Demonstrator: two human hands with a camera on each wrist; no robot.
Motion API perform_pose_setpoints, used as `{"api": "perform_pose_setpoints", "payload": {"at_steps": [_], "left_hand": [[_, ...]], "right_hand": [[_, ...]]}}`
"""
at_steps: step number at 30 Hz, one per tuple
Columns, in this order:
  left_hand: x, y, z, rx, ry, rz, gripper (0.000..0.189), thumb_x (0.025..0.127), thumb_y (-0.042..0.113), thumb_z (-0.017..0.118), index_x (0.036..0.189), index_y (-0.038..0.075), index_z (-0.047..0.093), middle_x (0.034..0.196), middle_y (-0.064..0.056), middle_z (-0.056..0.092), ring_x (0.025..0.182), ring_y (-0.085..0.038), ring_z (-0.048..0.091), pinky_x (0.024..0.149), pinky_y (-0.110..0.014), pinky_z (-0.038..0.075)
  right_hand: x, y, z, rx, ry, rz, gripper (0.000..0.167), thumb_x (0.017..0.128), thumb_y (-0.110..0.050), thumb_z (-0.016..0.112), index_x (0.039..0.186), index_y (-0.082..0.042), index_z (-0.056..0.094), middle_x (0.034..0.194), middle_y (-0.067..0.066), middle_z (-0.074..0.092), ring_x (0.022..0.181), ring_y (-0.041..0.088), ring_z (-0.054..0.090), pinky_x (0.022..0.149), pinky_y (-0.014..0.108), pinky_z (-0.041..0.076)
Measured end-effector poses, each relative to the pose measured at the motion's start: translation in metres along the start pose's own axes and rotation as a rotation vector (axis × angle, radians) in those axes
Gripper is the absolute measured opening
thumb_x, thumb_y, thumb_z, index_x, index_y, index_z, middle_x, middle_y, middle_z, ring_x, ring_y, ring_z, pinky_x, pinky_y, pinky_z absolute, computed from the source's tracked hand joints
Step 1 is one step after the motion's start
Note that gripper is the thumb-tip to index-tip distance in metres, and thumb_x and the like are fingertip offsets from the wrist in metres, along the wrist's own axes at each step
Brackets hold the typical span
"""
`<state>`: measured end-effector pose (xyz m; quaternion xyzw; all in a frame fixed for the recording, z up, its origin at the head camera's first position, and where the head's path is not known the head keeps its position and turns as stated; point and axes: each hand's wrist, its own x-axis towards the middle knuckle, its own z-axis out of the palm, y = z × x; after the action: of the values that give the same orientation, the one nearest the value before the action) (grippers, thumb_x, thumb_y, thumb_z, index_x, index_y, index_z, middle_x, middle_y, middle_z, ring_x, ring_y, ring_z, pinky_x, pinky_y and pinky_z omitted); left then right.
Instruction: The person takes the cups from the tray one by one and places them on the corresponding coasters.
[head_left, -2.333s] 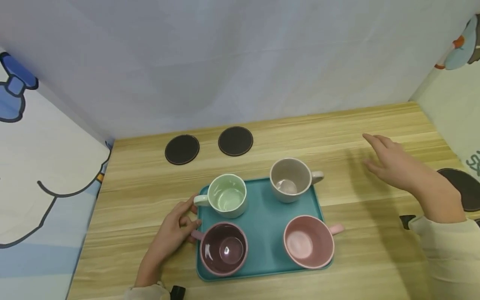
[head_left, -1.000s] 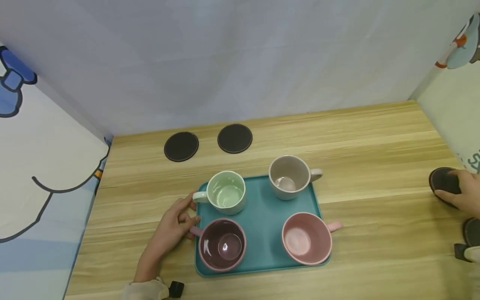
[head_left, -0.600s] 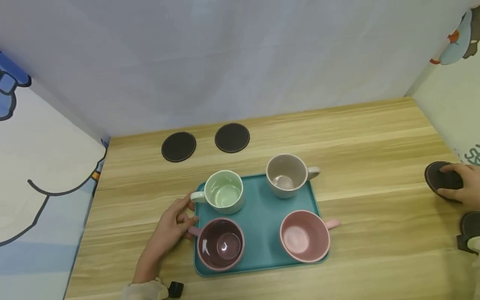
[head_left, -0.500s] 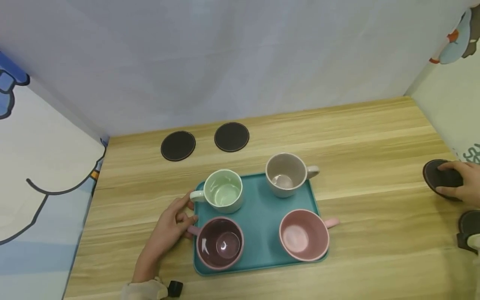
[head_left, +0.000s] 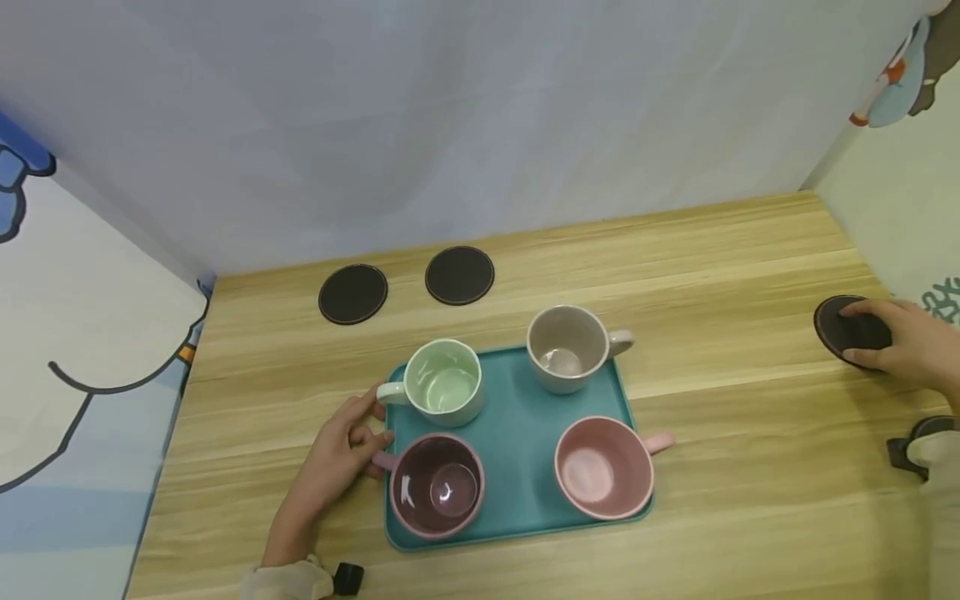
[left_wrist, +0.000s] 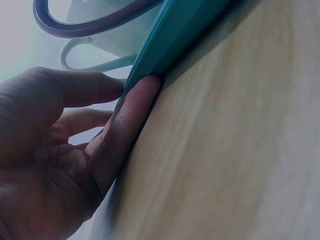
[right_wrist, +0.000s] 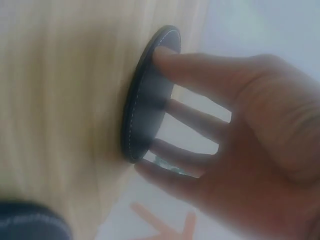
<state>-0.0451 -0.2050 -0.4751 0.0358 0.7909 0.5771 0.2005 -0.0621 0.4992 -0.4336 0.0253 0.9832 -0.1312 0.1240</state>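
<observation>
My left hand (head_left: 333, 458) pinches the left rim of a teal tray (head_left: 521, 475); in the left wrist view the thumb lies against the inner side of the tray wall (left_wrist: 155, 55) and a finger against its outer side. On the tray stand a pale green mug (head_left: 444, 385), a purple mug (head_left: 437, 487), a grey-beige mug (head_left: 566, 346) and a pink mug (head_left: 603, 467). At the far right, my right hand (head_left: 911, 343) rests spread fingertips on a black round coaster (head_left: 830, 331). Up close, the coaster (right_wrist: 142, 112) has white stitching and lies against the wood, under the thumb.
Two more black coasters, one on the left (head_left: 352, 294) and one beside it (head_left: 460, 275), lie behind the tray. Another coaster (head_left: 932, 427) shows partly by the right wrist. A grey cloth wall (head_left: 480, 125) closes off the table's (head_left: 735, 275) back edge.
My right hand has come down onto the right-hand coaster and moved it left and toward the back wall. The left hand has stayed on the tray rim; the view has shifted slightly.
</observation>
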Motion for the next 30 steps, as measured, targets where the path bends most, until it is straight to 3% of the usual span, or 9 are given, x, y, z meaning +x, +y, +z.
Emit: {"api": "perform_pose_setpoints", "payload": {"at_steps": [3, 15, 30], "left_hand": [[0.001, 0.000, 0.000, -0.004, -0.002, 0.001, 0.075, 0.097, -0.004, 0.065, 0.163, 0.006, 0.031, 0.129, -0.025, 0.046, 0.067, -0.004, 0.060, 0.057, -0.033, 0.067], [0.000, -0.002, -0.001, -0.010, -0.006, -0.010, 0.076, 0.097, -0.007, 0.064, 0.163, 0.004, 0.030, 0.130, -0.024, 0.047, 0.068, -0.005, 0.062, 0.059, -0.035, 0.068], [-0.001, -0.001, -0.001, -0.008, -0.003, -0.006, 0.076, 0.097, -0.006, 0.065, 0.163, 0.004, 0.030, 0.130, -0.026, 0.048, 0.066, -0.004, 0.061, 0.057, -0.033, 0.067]], "right_hand": [[0.005, -0.003, -0.004, 0.020, -0.042, -0.012, 0.060, 0.094, -0.006, 0.072, 0.139, 0.013, 0.038, 0.138, 0.055, 0.025, 0.121, 0.073, 0.028, 0.097, 0.091, 0.031], [0.039, -0.029, -0.014, 0.014, -0.081, -0.029, 0.061, 0.097, -0.020, 0.072, 0.144, 0.006, 0.043, 0.148, 0.048, 0.030, 0.128, 0.072, 0.031, 0.104, 0.088, 0.031], [0.076, -0.073, -0.016, 0.050, -0.094, -0.147, 0.053, 0.096, -0.008, 0.069, 0.146, 0.000, 0.053, 0.153, 0.041, 0.033, 0.134, 0.069, 0.034, 0.109, 0.080, 0.038]]}}
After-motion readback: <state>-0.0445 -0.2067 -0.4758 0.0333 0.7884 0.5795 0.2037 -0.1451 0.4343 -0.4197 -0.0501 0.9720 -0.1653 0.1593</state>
